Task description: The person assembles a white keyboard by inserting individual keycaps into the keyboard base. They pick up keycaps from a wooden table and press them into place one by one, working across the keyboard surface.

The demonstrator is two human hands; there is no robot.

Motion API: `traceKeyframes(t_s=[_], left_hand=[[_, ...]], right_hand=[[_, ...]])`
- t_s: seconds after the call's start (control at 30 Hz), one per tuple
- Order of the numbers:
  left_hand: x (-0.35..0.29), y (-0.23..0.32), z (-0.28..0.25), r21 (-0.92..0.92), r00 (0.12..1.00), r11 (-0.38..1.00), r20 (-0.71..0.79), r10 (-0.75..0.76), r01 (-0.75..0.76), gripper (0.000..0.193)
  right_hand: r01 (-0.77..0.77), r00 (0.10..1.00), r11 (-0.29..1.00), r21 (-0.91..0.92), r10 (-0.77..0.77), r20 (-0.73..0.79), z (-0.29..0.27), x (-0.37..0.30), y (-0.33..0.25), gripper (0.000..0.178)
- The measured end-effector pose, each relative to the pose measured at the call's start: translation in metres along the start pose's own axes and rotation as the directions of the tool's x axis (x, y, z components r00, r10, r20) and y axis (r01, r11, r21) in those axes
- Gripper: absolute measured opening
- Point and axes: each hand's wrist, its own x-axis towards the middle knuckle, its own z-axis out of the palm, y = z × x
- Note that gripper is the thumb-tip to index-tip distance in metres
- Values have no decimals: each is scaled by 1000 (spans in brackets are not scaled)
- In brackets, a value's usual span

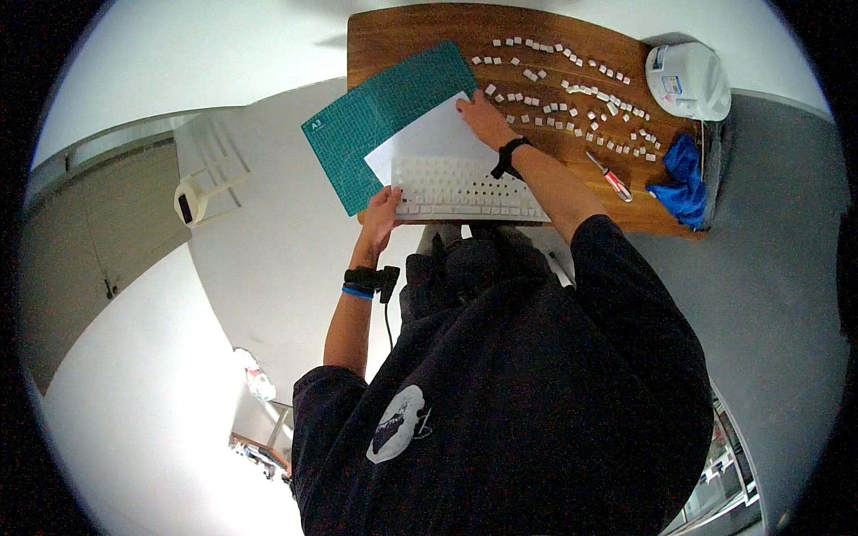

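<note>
A white keyboard [465, 198] lies at the table's near edge, most of its keycaps off and some still on along the bottom rows. My left hand [382, 214] is closed on its left end, thumb over the top. Beyond the keyboard is a white sheet of paper [416, 138], partly over a green cutting mat [384, 103]. My right hand [487, 121] reaches across the keyboard's right part, its fingers closed at the sheet's far right corner. Several loose white keycaps [585, 89] stand in rows to the right of that hand.
A screwdriver [612, 179] with a red and clear handle lies right of the keyboard. A crumpled blue cloth [684, 183] hangs at the right edge of the wooden table [402, 31]. A white rounded container [688, 80] stands at the back right corner.
</note>
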Motion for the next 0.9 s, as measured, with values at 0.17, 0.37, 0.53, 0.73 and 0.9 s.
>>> traceKeyframes(t_s=[0.17,0.37,0.53,0.73,0.9], left_hand=[[-1,7,3,43,999,999,-45,31,-29,36],[9,10,0,49,1000,999,-16,22,-21,40],[13,14,2,54,999,998,9,35,-35,42],[-2,33,11,46,1000,999,-18,-12,13,40],[-7,42,15,84,999,996,31,20,-23,42]], right_hand=[[60,997,998,-6,-59,40,-20,-14,13,23],[96,995,994,53,-96,11,-27,-21,12,22],[117,981,992,44,-109,-163,-16,-23,16,23],[40,998,995,96,-35,-52,-13,-24,20,27],[73,990,997,25,-69,-124,-22,-29,16,34]])
